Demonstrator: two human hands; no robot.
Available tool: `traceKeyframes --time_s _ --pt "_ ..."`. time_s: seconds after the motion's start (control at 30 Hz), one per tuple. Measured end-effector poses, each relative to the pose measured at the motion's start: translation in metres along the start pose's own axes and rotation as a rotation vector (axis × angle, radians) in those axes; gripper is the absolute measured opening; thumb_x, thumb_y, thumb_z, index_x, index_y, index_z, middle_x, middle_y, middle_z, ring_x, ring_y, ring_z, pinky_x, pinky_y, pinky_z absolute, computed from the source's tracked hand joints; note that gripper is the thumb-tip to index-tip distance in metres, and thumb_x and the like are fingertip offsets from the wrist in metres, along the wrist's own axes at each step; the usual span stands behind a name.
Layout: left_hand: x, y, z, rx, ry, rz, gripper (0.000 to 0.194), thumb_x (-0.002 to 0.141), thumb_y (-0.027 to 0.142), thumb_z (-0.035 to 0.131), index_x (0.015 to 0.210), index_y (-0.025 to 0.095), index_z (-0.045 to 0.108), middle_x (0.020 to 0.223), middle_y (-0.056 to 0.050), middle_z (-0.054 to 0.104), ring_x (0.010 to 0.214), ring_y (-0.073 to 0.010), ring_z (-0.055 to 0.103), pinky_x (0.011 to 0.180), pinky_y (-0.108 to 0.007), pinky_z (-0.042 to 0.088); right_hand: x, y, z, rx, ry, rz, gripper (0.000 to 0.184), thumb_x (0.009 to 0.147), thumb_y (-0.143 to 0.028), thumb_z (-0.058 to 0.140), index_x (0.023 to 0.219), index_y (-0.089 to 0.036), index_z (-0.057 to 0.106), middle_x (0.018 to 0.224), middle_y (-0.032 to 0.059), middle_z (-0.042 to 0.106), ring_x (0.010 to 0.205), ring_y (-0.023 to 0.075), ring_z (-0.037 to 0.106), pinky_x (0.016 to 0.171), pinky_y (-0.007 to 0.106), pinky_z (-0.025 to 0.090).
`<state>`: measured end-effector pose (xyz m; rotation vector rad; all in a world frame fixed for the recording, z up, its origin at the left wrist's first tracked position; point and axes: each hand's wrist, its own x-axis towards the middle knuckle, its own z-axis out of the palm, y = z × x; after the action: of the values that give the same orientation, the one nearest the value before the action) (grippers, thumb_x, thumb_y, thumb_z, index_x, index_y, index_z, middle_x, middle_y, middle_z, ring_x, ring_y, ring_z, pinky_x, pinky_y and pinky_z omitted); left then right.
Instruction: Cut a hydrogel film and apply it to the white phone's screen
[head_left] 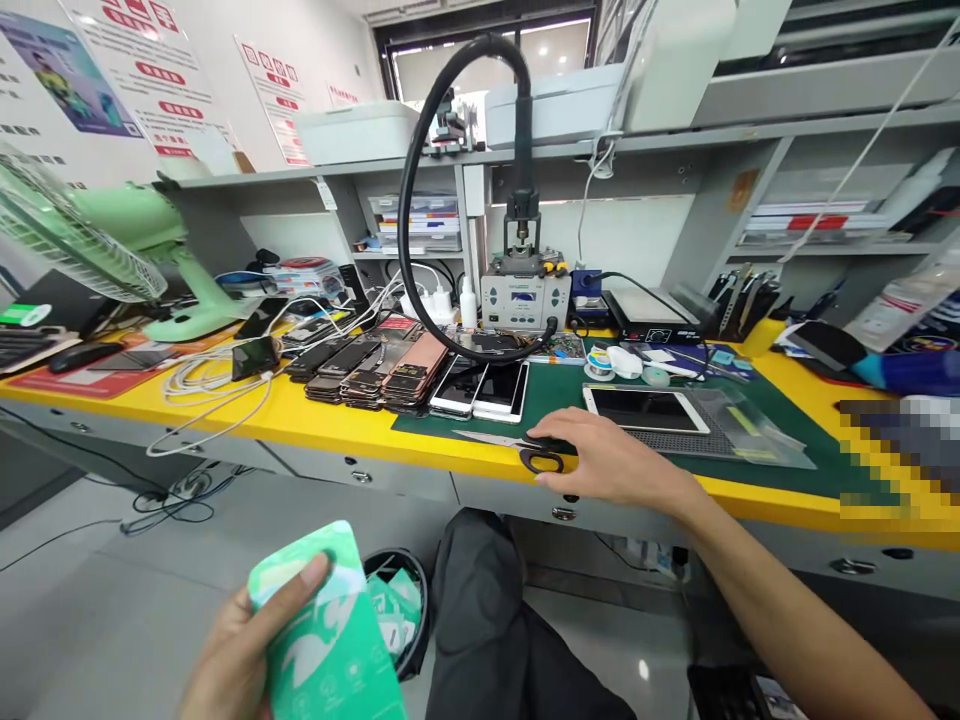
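Along the yellow-edged repair bench [247,425]: hot-air rework station [525,300] at the back, row of opened phones [390,375] left of centre, green work mat [555,397] in front, white-framed tablet [645,410] on the mat. Below the bench edge, above a black waste bin [397,558]: green printed packet [334,640] in the left hand [232,650], thumb [304,580] flat on its face, other fingers behind the packet, their spread impossible to tell. Solid hold, thumb well placed against slip. At the bench edge: steel scissors [487,439] on the mat, black loop handles [541,460] reaching the yellow edge. Right hand [615,465] on the handles, fingers [559,428] straight and pressed together, no pinch, none through the loops.
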<state>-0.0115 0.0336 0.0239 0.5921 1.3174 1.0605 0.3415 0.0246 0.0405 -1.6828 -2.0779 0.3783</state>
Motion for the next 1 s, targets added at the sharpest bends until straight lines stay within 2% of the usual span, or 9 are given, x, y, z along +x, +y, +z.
traceKeyframes --time_s 0.13,0.23,0.4,0.5,0.57,0.63,0.7,0.8,1.0 --pt "0.003 -0.001 0.023 -0.069 -0.053 0.025 0.031 0.06 0.021 0.091 0.081 0.017 0.068 0.058 -0.001 0.069 0.046 -0.0192 0.066 0.044 -0.027 0.06 0.01 0.021 -0.002 -0.089 -0.045 0.0 0.05 0.089 -0.047 0.071 0.131 -0.02 0.072 0.132 0.015 0.071 0.126 0.0399 0.061 0.104 0.052 0.049" --pt "0.014 -0.001 0.035 -0.16 -0.057 0.044 0.032 0.064 0.019 0.09 0.088 0.016 0.069 0.063 0.0 0.07 0.051 -0.0185 0.068 0.048 -0.026 0.061 0.007 0.026 0.003 -0.133 0.031 0.004 0.047 0.094 -0.049 0.067 0.131 -0.019 0.072 0.136 0.018 0.068 0.128 0.0413 0.061 0.107 0.057 0.048" --pt "0.028 -0.003 0.054 -0.26 -0.092 0.092 0.027 0.067 0.021 0.089 0.081 0.013 0.067 0.066 0.0 0.071 0.054 -0.016 0.069 0.053 -0.024 0.06 -0.019 -0.013 0.038 -0.108 0.312 -0.18 0.049 0.094 -0.035 0.071 0.139 -0.017 0.064 0.145 0.0208 0.06 0.138 0.039 0.053 0.113 0.061 0.045" --pt "0.028 -0.005 0.063 -0.29 -0.11 0.159 0.028 0.067 0.023 0.09 0.078 0.013 0.067 0.068 0.0 0.073 0.054 -0.0144 0.068 0.054 -0.023 0.058 -0.032 -0.049 0.065 0.144 0.196 -0.254 0.077 0.087 -0.027 0.078 0.156 -0.02 0.046 0.157 0.02 0.05 0.145 0.0393 0.047 0.116 0.061 0.044" --pt "0.027 -0.004 0.067 -0.304 -0.106 0.196 0.028 0.067 0.025 0.091 0.076 0.013 0.068 0.068 0.001 0.073 0.054 -0.0139 0.068 0.056 -0.023 0.058 -0.032 -0.067 0.079 0.461 -0.009 -0.127 0.082 0.086 -0.031 0.078 0.159 -0.02 0.041 0.149 0.0204 0.059 0.127 0.0354 0.064 0.099 0.052 0.058" --pt "0.024 -0.001 0.069 -0.319 -0.106 0.256 0.028 0.067 0.027 0.092 0.074 0.014 0.068 0.066 0.002 0.072 0.054 -0.0133 0.067 0.06 -0.024 0.059 -0.025 -0.078 0.088 0.806 -0.212 0.006 0.061 0.091 -0.04 0.074 0.144 -0.016 0.058 0.124 0.0185 0.074 0.1 0.0285 0.075 0.081 0.041 0.064" --pt "0.022 0.004 0.068 -0.328 -0.117 0.34 0.027 0.066 0.027 0.092 0.073 0.015 0.069 0.066 0.002 0.072 0.056 -0.0132 0.068 0.064 -0.024 0.059 -0.013 -0.083 0.093 1.025 -0.254 0.092 0.04 0.094 -0.048 0.071 0.11 -0.012 0.074 0.096 0.0145 0.081 0.08 0.0232 0.076 0.072 0.035 0.063" --pt "0.021 0.013 0.06 -0.305 -0.14 0.448 0.027 0.069 0.03 0.092 0.082 0.015 0.075 0.076 0.0 0.076 0.064 -0.016 0.072 0.069 -0.027 0.06 0.003 -0.086 0.095 1.082 -0.068 0.163 0.042 0.091 -0.054 0.074 0.077 -0.013 0.072 0.073 0.0103 0.079 0.063 0.0192 0.073 0.065 0.031 0.06" --pt "0.022 0.027 0.026 -0.131 -0.197 0.514 0.021 0.075 0.033 0.088 0.082 0.015 0.08 0.074 -0.003 0.075 0.063 -0.016 0.069 0.059 -0.023 0.057 0.028 -0.084 0.069 1.048 0.11 0.149 0.043 0.082 -0.057 0.08 0.072 -0.015 0.074 0.058 0.0043 0.072 0.05 0.0182 0.069 0.054 0.03 0.057"
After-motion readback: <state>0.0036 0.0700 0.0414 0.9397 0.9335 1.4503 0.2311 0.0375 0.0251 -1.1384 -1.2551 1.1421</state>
